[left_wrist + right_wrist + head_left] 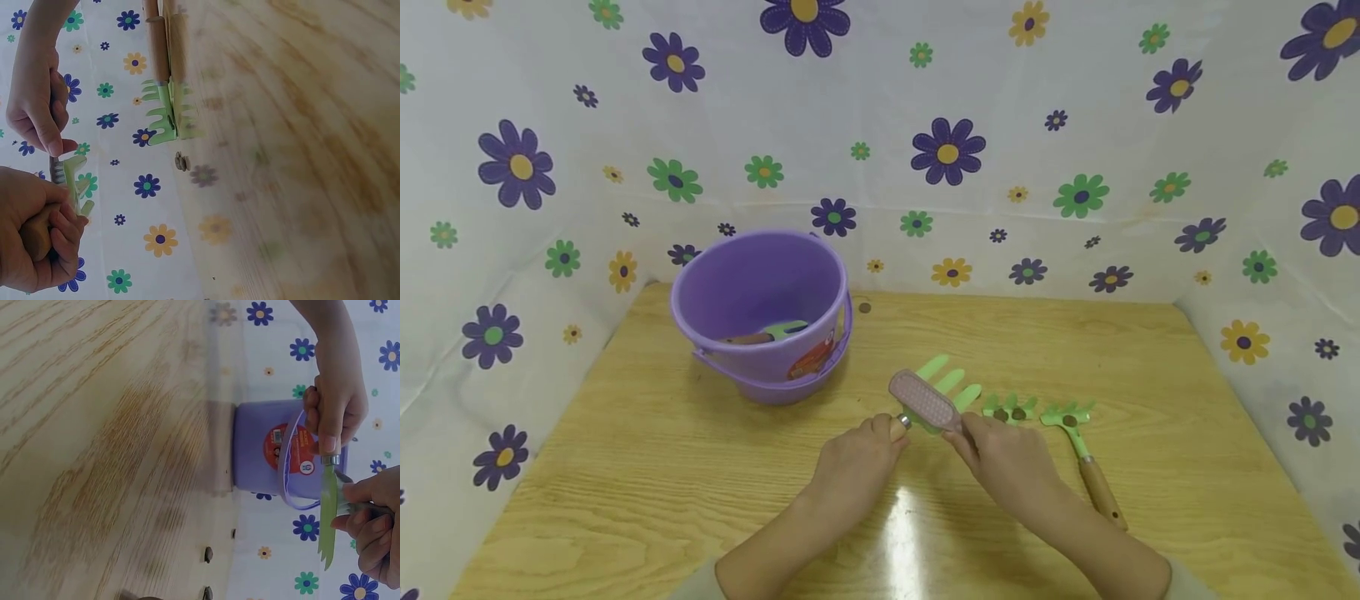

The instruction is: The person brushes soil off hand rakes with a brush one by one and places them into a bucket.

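My left hand (859, 458) grips the wooden handle of a green hand fork (951, 381), held above the table with its broad tines pointing away to the right. My right hand (1011, 462) holds a greyish-pink brush (925, 402) by its handle. The brush head lies across the fork's green head; in the left wrist view its bristles (59, 174) face the fork. Two small green rakes lie on the table beyond and beside my right hand. One rake (1077, 437) shows its wooden handle; of the other rake (988, 402) only the tines show, the rest hidden.
A purple bucket (760, 367) stands at the back left, its handle hanging down in front. Inside lies a green tool (786, 330) with a wooden handle. Small brown stone-like lumps (1018, 413) sit by the rake tines. Flower-printed cloth (857, 108) walls the table (647, 467).
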`<state>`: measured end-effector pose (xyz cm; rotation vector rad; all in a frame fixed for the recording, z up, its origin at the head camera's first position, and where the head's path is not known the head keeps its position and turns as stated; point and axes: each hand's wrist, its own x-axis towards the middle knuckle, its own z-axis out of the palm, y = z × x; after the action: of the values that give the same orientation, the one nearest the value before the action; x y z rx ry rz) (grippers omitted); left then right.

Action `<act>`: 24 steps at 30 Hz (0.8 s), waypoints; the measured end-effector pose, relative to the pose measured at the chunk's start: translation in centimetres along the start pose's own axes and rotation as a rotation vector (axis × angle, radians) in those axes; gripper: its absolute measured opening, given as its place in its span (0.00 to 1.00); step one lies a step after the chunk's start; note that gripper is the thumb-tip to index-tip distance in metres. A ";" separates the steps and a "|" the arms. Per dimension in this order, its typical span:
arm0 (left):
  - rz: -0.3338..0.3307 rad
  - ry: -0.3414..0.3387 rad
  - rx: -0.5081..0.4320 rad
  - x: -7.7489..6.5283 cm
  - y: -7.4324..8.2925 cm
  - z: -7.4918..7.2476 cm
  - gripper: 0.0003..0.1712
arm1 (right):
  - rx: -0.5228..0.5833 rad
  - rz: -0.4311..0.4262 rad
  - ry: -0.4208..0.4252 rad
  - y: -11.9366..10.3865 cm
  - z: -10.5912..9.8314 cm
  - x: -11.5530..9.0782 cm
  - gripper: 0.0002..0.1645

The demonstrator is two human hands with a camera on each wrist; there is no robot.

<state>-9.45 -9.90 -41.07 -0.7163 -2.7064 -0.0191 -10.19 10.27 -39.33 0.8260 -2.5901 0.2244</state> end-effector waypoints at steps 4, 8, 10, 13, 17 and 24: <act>-0.017 -0.001 -0.034 0.1 0.2 0.1 0.18 | -0.004 0.029 -0.017 0.7 0.1 -0.2 0.15; -0.029 0.001 -0.059 0.0 0.2 0.2 0.17 | -0.019 0.050 -0.038 1.1 0.0 -0.3 0.16; -0.024 0.005 -0.054 -0.1 0.2 0.3 0.17 | -0.017 0.057 -0.048 1.2 0.0 -0.3 0.16; -0.028 0.005 -0.047 -0.2 0.1 0.4 0.18 | -0.004 0.082 -0.061 1.4 0.0 -0.3 0.17; -0.041 0.016 -0.043 -0.4 0.1 0.5 0.18 | -0.001 0.116 -0.066 1.8 -0.1 -0.3 0.17; -0.037 0.051 -0.014 -0.5 0.0 0.7 0.18 | 0.034 0.145 -0.069 2.6 0.0 0.0 0.16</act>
<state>-9.24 -10.06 -41.87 -0.6606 -2.6733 -0.0641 -11.66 12.40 -39.39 0.6692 -2.7204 0.2876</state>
